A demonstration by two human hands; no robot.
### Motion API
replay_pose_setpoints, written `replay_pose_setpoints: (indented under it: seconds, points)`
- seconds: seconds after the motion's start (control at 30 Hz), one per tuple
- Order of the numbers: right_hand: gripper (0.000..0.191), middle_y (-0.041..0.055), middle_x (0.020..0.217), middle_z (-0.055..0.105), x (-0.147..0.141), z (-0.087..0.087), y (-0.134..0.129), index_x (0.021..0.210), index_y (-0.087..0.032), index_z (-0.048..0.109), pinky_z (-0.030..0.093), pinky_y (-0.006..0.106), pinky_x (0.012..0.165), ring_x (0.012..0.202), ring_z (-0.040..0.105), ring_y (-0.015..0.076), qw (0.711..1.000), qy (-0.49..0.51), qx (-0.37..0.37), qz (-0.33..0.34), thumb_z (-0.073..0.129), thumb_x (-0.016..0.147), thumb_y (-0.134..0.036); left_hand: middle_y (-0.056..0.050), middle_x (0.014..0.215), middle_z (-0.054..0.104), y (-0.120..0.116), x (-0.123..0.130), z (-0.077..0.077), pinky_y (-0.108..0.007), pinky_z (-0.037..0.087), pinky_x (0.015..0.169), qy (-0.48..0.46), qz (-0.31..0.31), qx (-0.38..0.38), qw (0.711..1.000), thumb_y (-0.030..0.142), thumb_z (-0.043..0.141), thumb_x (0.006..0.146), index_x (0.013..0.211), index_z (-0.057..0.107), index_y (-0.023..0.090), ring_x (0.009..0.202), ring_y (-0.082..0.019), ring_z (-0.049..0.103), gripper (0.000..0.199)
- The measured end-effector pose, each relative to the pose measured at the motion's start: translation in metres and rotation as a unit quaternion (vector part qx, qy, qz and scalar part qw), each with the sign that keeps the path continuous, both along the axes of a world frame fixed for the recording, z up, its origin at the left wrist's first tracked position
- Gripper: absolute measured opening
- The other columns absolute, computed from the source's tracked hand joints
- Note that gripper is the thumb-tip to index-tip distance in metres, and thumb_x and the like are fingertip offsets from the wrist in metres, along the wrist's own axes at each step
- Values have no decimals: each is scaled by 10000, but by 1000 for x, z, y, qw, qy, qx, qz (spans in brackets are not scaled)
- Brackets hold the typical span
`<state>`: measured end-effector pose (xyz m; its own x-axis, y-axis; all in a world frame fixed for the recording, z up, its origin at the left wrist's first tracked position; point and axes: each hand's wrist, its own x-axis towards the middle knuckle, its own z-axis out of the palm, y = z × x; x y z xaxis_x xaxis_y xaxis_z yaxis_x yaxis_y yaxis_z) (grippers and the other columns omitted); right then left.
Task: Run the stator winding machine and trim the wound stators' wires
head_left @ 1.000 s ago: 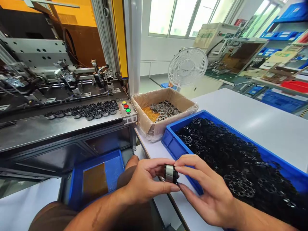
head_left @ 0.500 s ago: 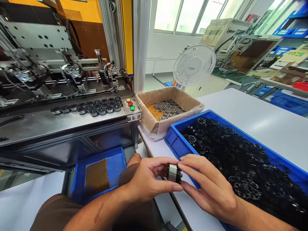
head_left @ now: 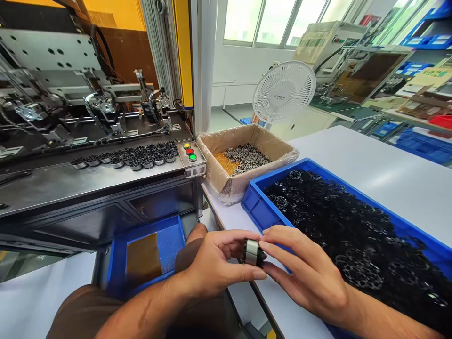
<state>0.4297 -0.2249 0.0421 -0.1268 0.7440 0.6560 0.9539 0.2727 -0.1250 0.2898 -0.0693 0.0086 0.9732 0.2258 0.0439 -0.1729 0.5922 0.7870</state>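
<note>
A small round part [head_left: 252, 252], a silver metal ring with black ends, is held on its side between my two hands. My left hand [head_left: 215, 263] is closed on it, thumb below and index finger above. The fingertips of my right hand [head_left: 307, 273] press on its right black end. Right of my hands, a blue bin [head_left: 263, 207] holds a heap of black round pieces [head_left: 328, 212]. Behind it, a plastic-lined cardboard box [head_left: 226, 184] contains metal rings [head_left: 247, 157]. Several assembled-looking round parts [head_left: 141, 155] stand on the machine's metal ledge at the left.
A machine [head_left: 106, 106] with metal fixtures stands at the left, its button panel [head_left: 190, 160] at the ledge's right end. Below is a blue tray [head_left: 169, 245] near my knees. A white fan [head_left: 284, 92] stands behind the box, and a white table [head_left: 381, 174] extends right.
The view has shifted slightly. Both hands keep nearly the same grip on the round part.
</note>
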Motion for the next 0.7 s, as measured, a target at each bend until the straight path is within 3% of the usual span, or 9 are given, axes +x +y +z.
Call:
replay_pose_setpoints:
  seconds: [0.13,0.4,0.5,0.6,0.7]
  points:
    - [362,169,1146,607,1,0,0,1236,-47,595,590,421,926,1127,593,256,1000,-21,-4,-1,657,881,-79,3,890,776,0,0,0,-175,557,782,14,-11,-3,1000,17,910,562,1083,774,207,796,-84,698,570]
    - [302,144,1124,610,-5,-1,-4,1191,-37,629,565,416,980,1160,573,252,999,-46,7,-16,654,891,-68,-35,1001,774,1,-1,-3,-253,561,846,15,-50,15,999,145,913,635,1158,749,211,870,-139,707,552]
    - [282,144,1134,616,-6,-2,-4,1171,-39,636,562,410,994,1163,579,250,998,-57,14,-26,658,893,-77,-70,1080,759,-3,-3,-4,-311,545,920,15,-44,75,996,245,886,701,1250,700,194,990,-205,697,582]
    - [329,140,1166,637,0,-7,-7,1205,-75,642,559,400,1008,1159,603,250,997,-68,-1,-35,697,887,-137,-121,1271,686,-4,-10,-1,-362,502,1021,16,-43,156,987,357,730,873,1410,568,183,1143,-247,650,588]
    - [429,123,1259,648,12,-23,-11,1297,-159,637,565,375,994,1143,636,251,996,-46,-18,-70,723,888,-257,-158,1419,576,21,-25,4,-350,533,982,16,4,272,962,374,596,956,1471,494,192,1121,-227,665,556]
